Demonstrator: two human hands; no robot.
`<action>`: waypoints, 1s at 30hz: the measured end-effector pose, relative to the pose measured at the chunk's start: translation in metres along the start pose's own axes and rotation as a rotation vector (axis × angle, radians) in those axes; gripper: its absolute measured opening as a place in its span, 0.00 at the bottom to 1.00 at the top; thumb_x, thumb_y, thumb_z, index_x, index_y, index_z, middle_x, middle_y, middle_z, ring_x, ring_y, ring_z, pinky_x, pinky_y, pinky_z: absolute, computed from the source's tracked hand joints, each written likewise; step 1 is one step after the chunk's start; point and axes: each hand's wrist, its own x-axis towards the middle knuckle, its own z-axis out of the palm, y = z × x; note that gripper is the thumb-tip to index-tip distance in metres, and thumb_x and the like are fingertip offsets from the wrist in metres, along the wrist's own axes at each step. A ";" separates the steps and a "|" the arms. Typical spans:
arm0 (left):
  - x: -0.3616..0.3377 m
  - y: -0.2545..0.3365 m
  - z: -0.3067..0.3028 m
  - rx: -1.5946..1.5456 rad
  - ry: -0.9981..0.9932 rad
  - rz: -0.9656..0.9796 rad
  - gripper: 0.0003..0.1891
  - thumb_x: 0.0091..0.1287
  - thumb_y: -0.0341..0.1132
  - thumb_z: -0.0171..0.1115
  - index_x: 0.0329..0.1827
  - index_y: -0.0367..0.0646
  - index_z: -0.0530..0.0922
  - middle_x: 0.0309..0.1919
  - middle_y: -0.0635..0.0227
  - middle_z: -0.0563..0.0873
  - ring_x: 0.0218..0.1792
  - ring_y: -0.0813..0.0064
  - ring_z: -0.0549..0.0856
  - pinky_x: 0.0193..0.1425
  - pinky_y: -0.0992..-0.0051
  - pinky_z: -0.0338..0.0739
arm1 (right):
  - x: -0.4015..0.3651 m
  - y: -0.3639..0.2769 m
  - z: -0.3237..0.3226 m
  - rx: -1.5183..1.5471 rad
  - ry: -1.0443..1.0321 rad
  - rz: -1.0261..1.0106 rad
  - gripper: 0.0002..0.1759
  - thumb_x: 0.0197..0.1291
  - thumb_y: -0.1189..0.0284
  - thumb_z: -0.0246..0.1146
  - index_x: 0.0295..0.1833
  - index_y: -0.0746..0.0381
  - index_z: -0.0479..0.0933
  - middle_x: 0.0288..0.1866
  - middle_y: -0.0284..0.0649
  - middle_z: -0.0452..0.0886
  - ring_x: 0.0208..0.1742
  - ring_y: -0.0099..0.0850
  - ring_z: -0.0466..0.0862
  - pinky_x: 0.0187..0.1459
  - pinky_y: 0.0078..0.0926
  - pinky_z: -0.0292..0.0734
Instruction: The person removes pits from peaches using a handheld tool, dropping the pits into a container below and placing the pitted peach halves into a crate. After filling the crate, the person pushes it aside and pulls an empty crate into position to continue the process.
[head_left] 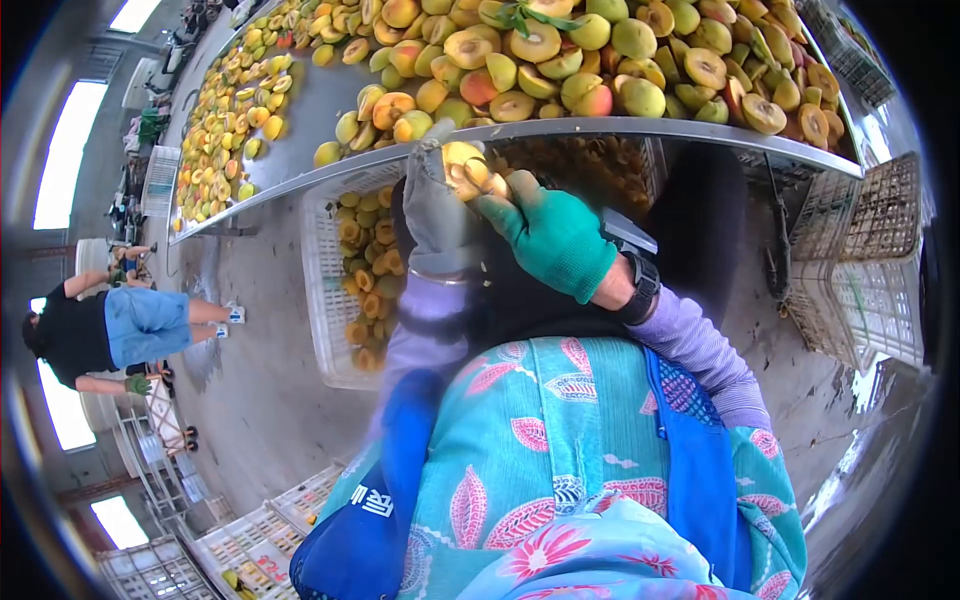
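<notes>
A yellow fruit (462,168), its cut flesh showing, is being held just under the front rim of a metal table (600,127), caught between a person's two gloved hands. The left hand (438,215), in a grey glove, is closing around the fruit from the left side, its fingers wrapping it. The right hand (552,238), in a green glove, is pressing its curled fingers onto the same fruit from the right, so that both hands are clamping on it and touching each other. A dark wristband (643,285) is sitting on the right wrist, above a lilac sleeve. Above the hands, a heap of halved and whole fruit (600,60) is covering the tabletop and running off along it to the far left. Beneath the table, just left of the hands, a white crate (322,300) is holding more fruit halves. The person is wearing a blue apron (400,470) over a flowered top. Wire crates (870,260) are standing on the wet floor at right, and another person (110,330) in blue shorts is bending over at far left.
</notes>
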 end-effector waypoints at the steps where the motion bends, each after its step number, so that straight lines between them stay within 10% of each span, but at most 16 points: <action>1: -0.002 0.006 0.004 -0.131 -0.021 -0.066 0.16 0.68 0.43 0.58 0.50 0.40 0.76 0.38 0.61 0.83 0.38 0.67 0.84 0.42 0.70 0.80 | 0.000 0.001 0.001 -0.025 0.007 0.004 0.19 0.67 0.56 0.58 0.41 0.63 0.70 0.25 0.54 0.80 0.28 0.53 0.81 0.29 0.50 0.73; 30: 0.012 0.007 0.011 0.060 0.079 -0.087 0.14 0.73 0.37 0.54 0.37 0.35 0.81 0.27 0.63 0.84 0.27 0.74 0.82 0.32 0.76 0.79 | 0.002 0.026 0.040 0.228 -0.016 0.026 0.21 0.70 0.58 0.54 0.47 0.70 0.70 0.24 0.56 0.78 0.26 0.55 0.80 0.27 0.48 0.72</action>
